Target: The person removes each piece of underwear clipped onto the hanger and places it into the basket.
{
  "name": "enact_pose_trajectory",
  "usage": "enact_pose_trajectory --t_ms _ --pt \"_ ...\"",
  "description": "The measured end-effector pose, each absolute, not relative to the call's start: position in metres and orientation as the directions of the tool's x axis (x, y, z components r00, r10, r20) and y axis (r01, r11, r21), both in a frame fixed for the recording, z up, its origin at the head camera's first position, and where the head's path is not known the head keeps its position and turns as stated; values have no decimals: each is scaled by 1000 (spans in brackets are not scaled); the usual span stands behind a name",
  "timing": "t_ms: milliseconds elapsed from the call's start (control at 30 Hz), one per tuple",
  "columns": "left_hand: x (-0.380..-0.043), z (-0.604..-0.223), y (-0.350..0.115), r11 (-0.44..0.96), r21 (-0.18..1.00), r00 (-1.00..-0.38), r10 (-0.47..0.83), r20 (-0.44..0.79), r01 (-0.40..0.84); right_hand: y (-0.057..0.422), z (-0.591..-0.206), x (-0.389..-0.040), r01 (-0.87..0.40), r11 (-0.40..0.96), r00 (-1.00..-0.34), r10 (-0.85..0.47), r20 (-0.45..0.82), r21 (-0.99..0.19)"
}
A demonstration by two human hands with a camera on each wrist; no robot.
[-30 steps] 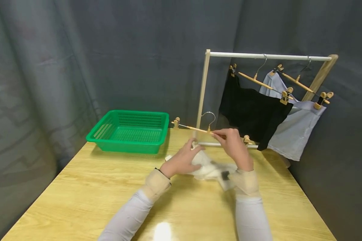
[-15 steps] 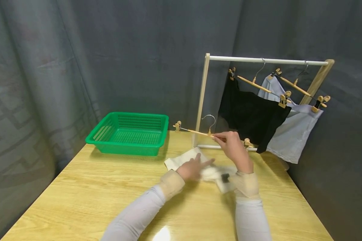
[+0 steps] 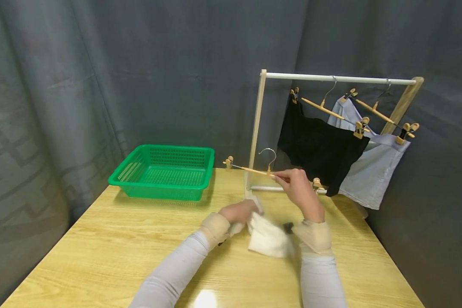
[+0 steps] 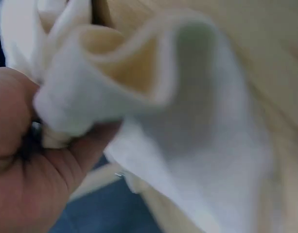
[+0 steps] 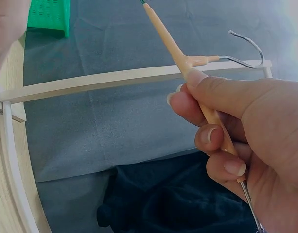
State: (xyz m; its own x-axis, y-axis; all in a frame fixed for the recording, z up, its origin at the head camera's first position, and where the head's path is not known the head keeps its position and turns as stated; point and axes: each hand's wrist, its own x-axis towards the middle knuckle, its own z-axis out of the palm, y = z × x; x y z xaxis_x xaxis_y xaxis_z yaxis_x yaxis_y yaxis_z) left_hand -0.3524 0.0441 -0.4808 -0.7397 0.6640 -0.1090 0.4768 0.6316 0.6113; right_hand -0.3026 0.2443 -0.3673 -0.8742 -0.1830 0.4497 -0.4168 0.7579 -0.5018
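My right hand [image 3: 300, 190] holds a wooden clip hanger [image 3: 254, 171] by its bar, above the table. In the right wrist view its fingers curl round the bar [image 5: 166, 39], close to the metal hook [image 5: 253, 58]. Lower and to the left, my left hand [image 3: 238, 211] grips a white cloth garment [image 3: 268, 240] over the tabletop. The left wrist view shows the bunched, blurred cloth [image 4: 202, 87] between the thumb and fingers. Its full shape cannot be told. Wooden clips show at both ends of the hanger, the right one partly behind my hand.
A green plastic basket [image 3: 161, 192] stands at the back left of the wooden table [image 3: 119, 252]. At the right is a small clothes rack [image 3: 257, 124], where black shorts [image 3: 319, 141] and a light blue garment [image 3: 381, 167] hang from clip hangers. Grey curtains [image 3: 169, 77] enclose the table.
My left hand reached across the white garment, took hold of it and pulled it up into a bunch, so part now lies nearer the front. The right hand and hanger have hardly moved.
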Motion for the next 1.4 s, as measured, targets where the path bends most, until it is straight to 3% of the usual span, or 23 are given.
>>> enact_pose_trajectory --t_ms 67,367,667,800,1033,1400 --pt "-358 -485 40 591 686 -742 661 -111 424 244 -367 -303 -419 759 -872 -183 454 -498" --pt "-360 -487 33 522 718 -697 714 -73 460 244 -367 -303 -401 771 -882 -179 437 -494" --pt "-352 -489 36 589 603 -708 704 -57 538 244 -366 -305 -399 778 -881 -177 439 -485" --pt "-350 -489 34 587 603 -696 715 -73 540 245 -365 -305 -390 782 -884 -172 434 -486" --pt "-345 -486 29 502 651 -637 770 -38 570 248 -367 -304 -363 810 -887 -150 437 -460" --pt "-336 -485 27 447 493 -527 849 29 746 249 -372 -302 -352 822 -892 -149 428 -448"
